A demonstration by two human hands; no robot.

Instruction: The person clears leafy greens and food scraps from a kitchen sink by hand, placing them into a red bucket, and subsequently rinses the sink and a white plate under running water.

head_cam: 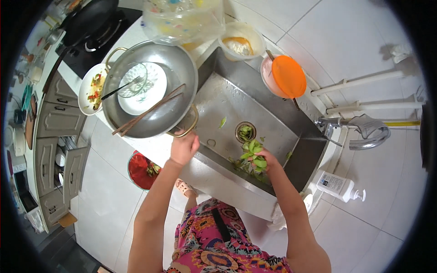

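My right hand holds a bunch of green leaves low over the steel sink, near the drain strainer, where more leaf bits lie. My left hand is curled at the brass handle of a large steel pan; whether the fingers grip the handle is hard to tell. The pan rests on the counter beside the sink and holds a white plate, a glass bowl, a fork and a pair of wooden chopsticks. Loose leaves are scattered on the sink's bottom.
A bowl of food scraps stands left of the pan, by the hob. Behind the sink are a plastic tub and an orange strainer or bowl. The faucet and a pump bottle are right; a red-lined bin stands below left.
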